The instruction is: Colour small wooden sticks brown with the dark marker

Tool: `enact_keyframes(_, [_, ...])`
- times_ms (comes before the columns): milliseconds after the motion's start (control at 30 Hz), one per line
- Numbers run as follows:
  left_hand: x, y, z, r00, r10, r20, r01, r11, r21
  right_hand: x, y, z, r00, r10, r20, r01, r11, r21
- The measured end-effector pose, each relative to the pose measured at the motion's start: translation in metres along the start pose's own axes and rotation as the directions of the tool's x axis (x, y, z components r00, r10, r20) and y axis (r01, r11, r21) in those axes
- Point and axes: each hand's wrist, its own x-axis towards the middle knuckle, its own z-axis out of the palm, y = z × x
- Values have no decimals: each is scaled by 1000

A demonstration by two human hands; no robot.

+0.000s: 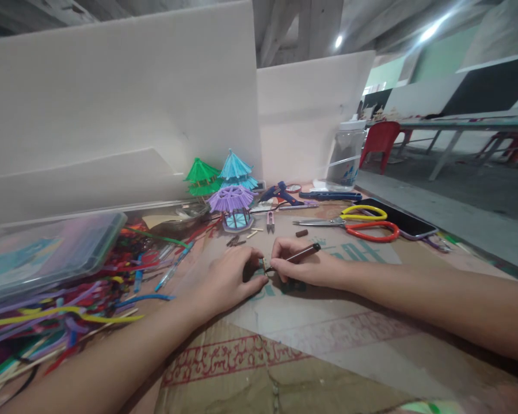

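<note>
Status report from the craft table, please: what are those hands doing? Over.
Left hand: pinching small stick. Right hand: holding dark marker, tip at or near the stick. Scissors: beyond right wrist, not touching it.

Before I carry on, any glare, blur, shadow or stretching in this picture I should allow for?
Head view: glare around the ceiling lamp, upper right; head view: the strips at left are smeared, while the pen in the right hand reads more clearly; head view: a soft shadow lies under the right forearm; head view: the edges look stretched, probably by a wide lens.
</note>
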Motion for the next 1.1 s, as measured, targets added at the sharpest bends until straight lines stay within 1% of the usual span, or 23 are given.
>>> enact_keyframes(100, [0,1,-1,1000,3,-5,-3,1000,8,-1,0,0,1000,-2,5,2,1000,0])
enact_keyframes(200, [-1,1,0,1000,19,-14,-18,1000,14,-1,3,-1,994,-97,-56,97,995,4])
enact_keyframes(267, [-2,0,0,998,34,-53,-32,999,22,0,7,-3,981,-151,-119,153,988,8])
enact_keyframes(300, [-2,0,0,996,43,-82,-41,999,27,0,9,-4,977,-157,-145,162,987,19])
enact_keyframes(367, [-4,-1,-1,988,67,-140,-61,997,45,3,12,-5,979,-130,-156,139,989,47])
enact_keyframes(433, [-6,-1,-4,982,91,-165,-79,994,79,5,12,-6,987,-100,-126,104,994,18])
enact_keyframes(533, [-9,0,-8,980,113,-165,-90,986,142,6,8,-6,994,-85,-69,83,996,-32])
enact_keyframes(667, [-10,4,-13,980,147,-135,-120,975,189,4,3,-6,1000,-2,-21,2,999,38])
enact_keyframes(733, [-10,6,-14,977,182,-111,-160,970,184,4,3,-7,1000,16,4,-17,997,71])
enact_keyframes(867, [-7,10,-14,965,244,-100,-225,959,172,3,8,-7,995,46,87,-58,988,145])
enact_keyframes(1000, [-6,12,-14,963,247,-102,-221,951,215,4,10,-7,989,110,96,-126,975,183])
enact_keyframes(1100, [-6,12,-13,962,249,-114,-217,946,240,4,8,-6,989,111,98,-129,971,201])
